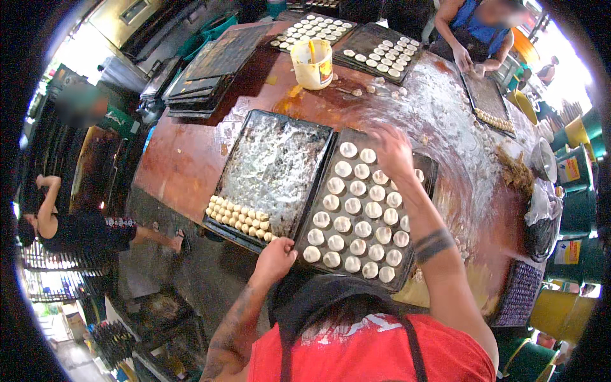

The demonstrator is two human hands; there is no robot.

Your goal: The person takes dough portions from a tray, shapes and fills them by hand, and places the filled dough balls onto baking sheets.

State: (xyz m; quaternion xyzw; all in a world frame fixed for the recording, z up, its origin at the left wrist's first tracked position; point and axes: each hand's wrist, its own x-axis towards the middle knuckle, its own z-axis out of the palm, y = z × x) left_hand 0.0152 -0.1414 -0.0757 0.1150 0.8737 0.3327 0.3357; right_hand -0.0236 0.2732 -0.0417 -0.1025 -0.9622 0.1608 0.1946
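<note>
A dark baking tray (334, 245) in front of me carries several rows of flat, pale dough rounds (358, 188). Over its far right part reaches my right hand (391, 151), palm down; its fingers are blurred, and some rounds lie hidden under the hand and forearm. Left of that tray is another, floured baking tray (273, 159), with small dough balls (238, 218) packed in rows along its near edge. My left hand (277, 258) is closed at this tray's near right corner, beside the last balls. What its fingers hold, if anything, cannot be made out.
A white bucket (313, 67) stands on the reddish table (175, 149). Behind it are more trays of rounds (388, 54); stacked dark trays (216, 70) lie far left. Across the table a person (474, 38) works at a narrow tray (487, 99). Another person (79, 223) is at left.
</note>
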